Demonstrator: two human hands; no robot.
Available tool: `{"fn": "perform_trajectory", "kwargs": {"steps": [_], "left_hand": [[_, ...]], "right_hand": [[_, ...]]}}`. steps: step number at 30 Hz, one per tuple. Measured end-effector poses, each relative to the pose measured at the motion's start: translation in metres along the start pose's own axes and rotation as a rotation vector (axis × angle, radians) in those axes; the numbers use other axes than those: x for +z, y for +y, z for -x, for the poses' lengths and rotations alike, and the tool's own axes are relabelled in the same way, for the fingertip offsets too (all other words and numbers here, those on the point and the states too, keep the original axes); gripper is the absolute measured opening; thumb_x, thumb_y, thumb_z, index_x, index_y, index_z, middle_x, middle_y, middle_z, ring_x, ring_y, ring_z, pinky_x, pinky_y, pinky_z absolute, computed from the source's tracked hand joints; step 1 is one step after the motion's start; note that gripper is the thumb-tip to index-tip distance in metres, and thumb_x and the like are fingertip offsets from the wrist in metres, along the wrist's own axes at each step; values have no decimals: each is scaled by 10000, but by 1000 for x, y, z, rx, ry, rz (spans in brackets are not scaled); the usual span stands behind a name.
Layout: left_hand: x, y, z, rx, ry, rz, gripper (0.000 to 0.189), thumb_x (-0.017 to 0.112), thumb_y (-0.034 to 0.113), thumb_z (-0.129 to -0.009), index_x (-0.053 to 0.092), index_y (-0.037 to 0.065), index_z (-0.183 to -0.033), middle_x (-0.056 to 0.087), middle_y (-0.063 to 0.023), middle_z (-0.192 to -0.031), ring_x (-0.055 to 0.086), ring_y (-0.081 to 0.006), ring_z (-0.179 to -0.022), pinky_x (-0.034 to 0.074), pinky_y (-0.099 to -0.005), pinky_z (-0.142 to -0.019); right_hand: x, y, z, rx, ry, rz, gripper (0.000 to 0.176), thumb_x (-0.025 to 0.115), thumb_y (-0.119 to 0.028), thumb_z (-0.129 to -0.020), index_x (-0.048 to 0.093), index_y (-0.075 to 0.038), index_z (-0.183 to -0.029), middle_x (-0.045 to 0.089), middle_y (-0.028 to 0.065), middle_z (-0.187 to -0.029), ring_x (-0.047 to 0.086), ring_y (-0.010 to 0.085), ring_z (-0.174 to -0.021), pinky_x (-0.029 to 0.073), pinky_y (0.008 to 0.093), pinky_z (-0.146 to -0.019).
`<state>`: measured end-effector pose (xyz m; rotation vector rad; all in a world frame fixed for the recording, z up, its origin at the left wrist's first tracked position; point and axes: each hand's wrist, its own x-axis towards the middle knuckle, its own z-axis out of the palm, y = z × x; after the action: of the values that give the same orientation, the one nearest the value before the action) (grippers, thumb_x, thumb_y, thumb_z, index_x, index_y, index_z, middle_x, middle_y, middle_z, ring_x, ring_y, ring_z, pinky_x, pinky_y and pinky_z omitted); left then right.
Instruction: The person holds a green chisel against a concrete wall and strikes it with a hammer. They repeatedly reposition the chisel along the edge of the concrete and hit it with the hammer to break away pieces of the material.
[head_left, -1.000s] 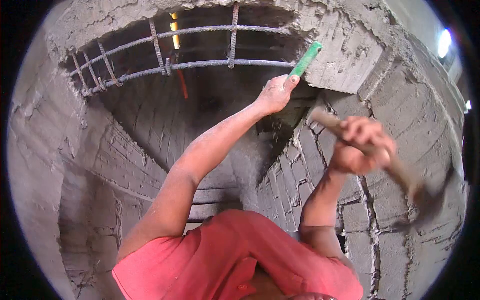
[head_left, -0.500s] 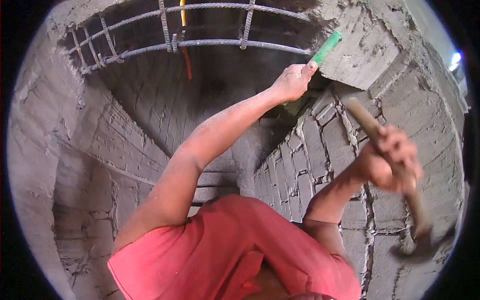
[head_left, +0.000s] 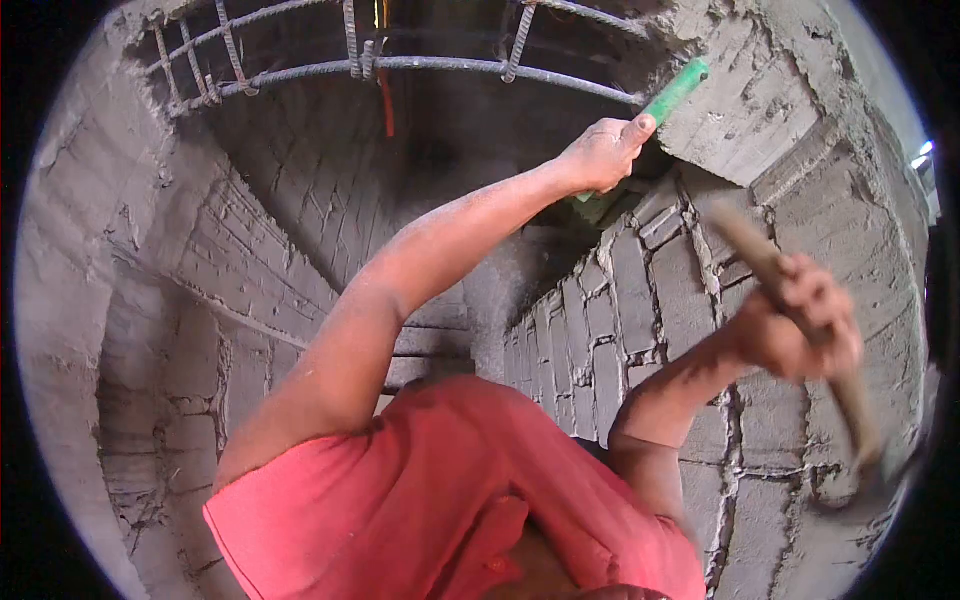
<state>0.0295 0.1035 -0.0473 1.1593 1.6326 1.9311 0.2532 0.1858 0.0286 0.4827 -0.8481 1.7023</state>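
My left hand point(head_left: 605, 155) is wrapped round a green bar-shaped tool point(head_left: 677, 92), thumb along its side. The tool's upper end lies over the rough concrete face point(head_left: 735, 120) at the upper right, and a bit of green shows below my fist in shadow. My right hand point(head_left: 805, 320) grips the wooden handle of a hammer point(head_left: 852, 410), held out at the right in front of the brick wall. The hammer's dark head is blurred at the lower right, and the handle's free end points up toward the concrete.
Bent steel rebar point(head_left: 450, 63) crosses an opening at the top, with an orange strip point(head_left: 388, 105) hanging behind it. Mortared brick wall point(head_left: 680, 270) stands on the right, grey rendered wall point(head_left: 80, 250) on the left. Steps point(head_left: 432, 343) lie below in the dark gap.
The view has shifted a little, so the rebar sits higher and the concrete further right. My right hand and the hammer show slightly further right, blurred. Both hands keep their grips.
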Motion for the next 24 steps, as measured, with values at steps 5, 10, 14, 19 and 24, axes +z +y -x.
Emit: {"fn": "perform_trajectory", "kwargs": {"steps": [5, 10, 14, 19, 24], "left_hand": [[1, -3, -4, 19, -14, 16, 694, 388, 719, -937, 449, 87, -656, 428, 2, -523, 435, -119, -417, 357, -316, -385], [-3, -6, -5, -20, 1, -8, 674, 383, 707, -944, 456, 88, -687, 411, 0, -507, 433, -114, -391, 351, -305, -360], [-10, -8, 0, -21, -30, 24, 672, 375, 733, -927, 426, 91, -736, 418, -1, -540, 435, -100, -396, 348, -290, -347], [-19, -20, -6, 33, -57, 2, 698, 353, 762, -910, 424, 87, -747, 444, -8, -562, 447, -105, -406, 364, -286, -366], [-20, -29, -12, 301, 79, -270, 764, 365, 781, -896, 496, 38, -775, 486, -34, -623, 472, -132, -577, 403, -325, -537]], "right_hand": [[-47, 93, -1, -459, -304, 1096, 321, 545, -253, -969, 476, -91, -700, 473, 29, -567, 520, 183, -517, 404, 338, -468], [-28, 78, 18, 171, -42, 862, 261, 615, -233, -926, 508, -82, -741, 485, 14, -571, 473, 121, -455, 413, 288, -453], [3, 12, -4, -243, -185, 342, 212, 508, -282, -918, 482, -140, -762, 480, 6, -687, 488, 173, -554, 485, 389, -581], [-13, 7, 3, -639, -367, 206, 261, 422, -358, -929, 394, -170, -750, 389, 4, -665, 427, 170, -542, 502, 452, -613], [-42, 87, 54, -63, -209, 392, 248, 643, -251, -906, 470, -79, -947, 497, 86, -732, 505, 192, -605, 475, 330, -542]]}}
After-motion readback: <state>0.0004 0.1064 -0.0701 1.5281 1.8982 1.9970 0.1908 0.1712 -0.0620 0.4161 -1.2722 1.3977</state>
